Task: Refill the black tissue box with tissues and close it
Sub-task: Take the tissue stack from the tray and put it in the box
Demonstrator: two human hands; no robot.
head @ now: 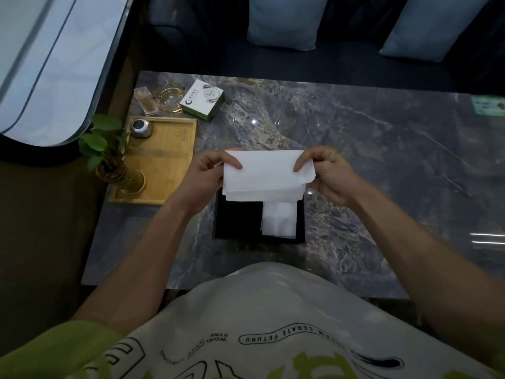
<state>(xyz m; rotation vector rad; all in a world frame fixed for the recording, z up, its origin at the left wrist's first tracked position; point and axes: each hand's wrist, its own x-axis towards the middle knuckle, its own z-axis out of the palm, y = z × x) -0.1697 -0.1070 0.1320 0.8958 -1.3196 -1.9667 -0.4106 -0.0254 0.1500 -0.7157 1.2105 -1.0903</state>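
Note:
A stack of white tissues [266,175] is held flat above the black tissue box [235,222], which stands open on the marble table. My left hand [207,173] pinches the stack's left end and my right hand [326,173] pinches its right end. Inside the box, on its right side, lies a smaller folded white tissue bundle [278,220]. The stack hides the far part of the box. No lid is visible.
A wooden tray [169,160] at the left holds a small metal pot [140,128] and a plant in a glass vase [120,170]. Behind it stand a glass ashtray [169,97], a small clear container [146,101] and a white-green carton [202,101]. A dark sofa with cushions [284,20] lies beyond the table.

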